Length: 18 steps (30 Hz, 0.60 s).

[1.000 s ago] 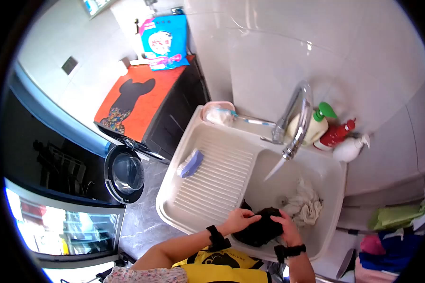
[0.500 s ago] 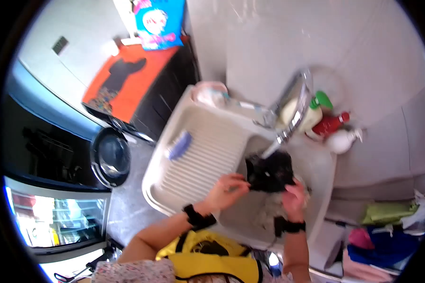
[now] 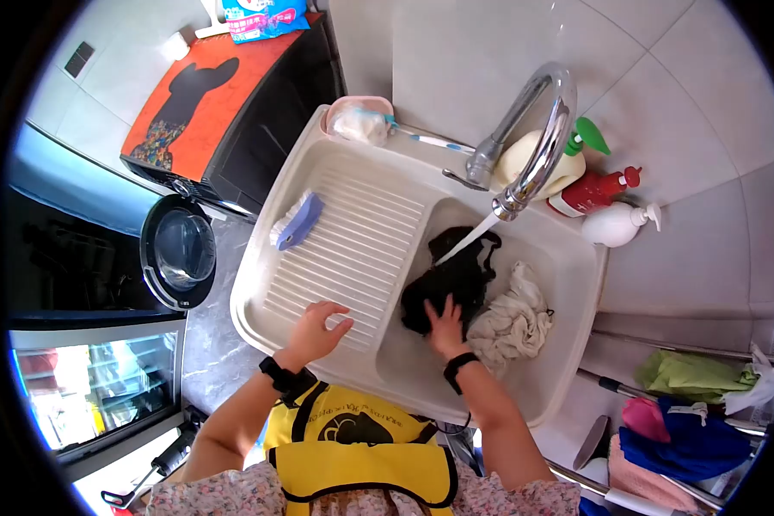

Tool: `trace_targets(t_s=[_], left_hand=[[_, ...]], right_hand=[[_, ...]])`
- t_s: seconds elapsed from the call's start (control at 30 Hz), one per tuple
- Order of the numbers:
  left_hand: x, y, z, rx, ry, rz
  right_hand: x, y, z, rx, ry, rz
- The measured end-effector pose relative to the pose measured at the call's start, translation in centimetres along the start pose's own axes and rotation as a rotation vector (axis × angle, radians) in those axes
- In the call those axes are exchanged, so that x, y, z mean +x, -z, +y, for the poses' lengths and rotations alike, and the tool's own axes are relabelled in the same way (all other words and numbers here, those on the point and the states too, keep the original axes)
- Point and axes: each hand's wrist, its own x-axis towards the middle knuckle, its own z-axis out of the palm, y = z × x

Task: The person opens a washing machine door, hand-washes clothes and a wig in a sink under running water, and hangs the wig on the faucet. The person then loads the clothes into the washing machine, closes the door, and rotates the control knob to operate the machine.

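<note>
Black cloth (image 3: 451, 279) lies in the sink basin (image 3: 568, 331), under the stream of water from the chrome faucet (image 3: 537, 168). My right hand (image 3: 445, 328) rests on the lower part of this cloth with its fingers spread. Over the lower end of the ribbed drainboard (image 3: 353, 232), my left hand (image 3: 316, 334) holds nothing, its fingers apart and slightly curled. A wet white cloth (image 3: 514, 320) is bunched in the basin, to the right of the black one.
A blue brush (image 3: 301, 222) lies on the drainboard. Behind the sink stand a green-topped bottle (image 3: 537, 163), a red bottle (image 3: 589, 193) and a white pump bottle (image 3: 615, 225). A pink dish (image 3: 357, 120) sits at the back corner. Folded cloths (image 3: 684, 439) hang at the right.
The black cloth has gone from between both hands down into the basin. My left hand has let go and moved left. My right hand now presses on the cloth with spread fingers.
</note>
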Motion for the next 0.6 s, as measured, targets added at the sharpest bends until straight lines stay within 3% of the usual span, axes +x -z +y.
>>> trace_targets(t_s=[0.1, 0.13, 0.23, 0.27, 0.37, 0.47, 0.5, 0.53, 0.6], left_hand=[[0.1, -0.1, 0.4, -0.039, -0.096, 0.023], [0.1, 0.0, 0.4, -0.032, -0.088, 0.013], [0.4, 0.5, 0.6, -0.037, -0.029, -0.025], [0.5, 0.7, 0.9, -0.056, 0.017, -0.039], [0.5, 0.6, 1.2, -0.081, 0.069, -0.081], [0.5, -0.5, 0.3, -0.102, -0.051, -0.064], [0.5, -0.7, 0.2, -0.125, 0.009, -0.092], [0.4, -0.9, -0.2, -0.126, 0.031, -0.107], [0.7, -1.4, -1.0, -0.075, 0.029, -0.142]], right_hand=[[0.1, 0.6, 0.8, 0.080, 0.150, -0.338], [0.5, 2.3, 1.1, -0.001, 0.100, -0.374], [1.2, 1.4, 0.5, -0.025, -0.246, -0.162], [1.9, -2.4, 0.4, -0.153, -0.215, -0.076], [-0.2, -2.5, -0.2, -0.125, 0.110, -0.141], [-1.1, 1.8, 1.2, -0.136, -0.114, -0.199], [-0.4, -0.7, 1.9, -0.098, -0.181, -0.175], [-0.4, -0.6, 0.7, -0.131, -0.216, -0.250], [0.2, -1.2, -0.7, 0.107, -0.151, -0.298]])
